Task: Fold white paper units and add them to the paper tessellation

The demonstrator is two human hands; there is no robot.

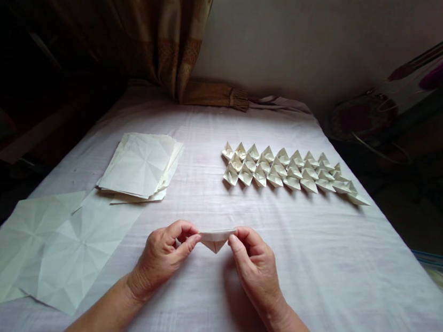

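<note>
A small folded piece of white paper (216, 239), shaped like a triangle pointing down, is held up in front of me. My left hand (166, 251) pinches its left corner between thumb and forefinger. At the opposite corner, my right hand (255, 264) grips the paper the same way. Beyond the hands to the right stand rows of folded paper boats (293, 172), set close together. On the left lies a stack of creased paper sheets (136, 166), and nearer to me two loose creased sheets (78, 245) overlap.
A pale cloth (314, 269) covers the wide surface under everything. At its far edge a gold-brown curtain (176, 36) hangs down, with a fringed brown cloth (214, 95) beside it. A patterned bag (363, 116) sits in the dark to the right.
</note>
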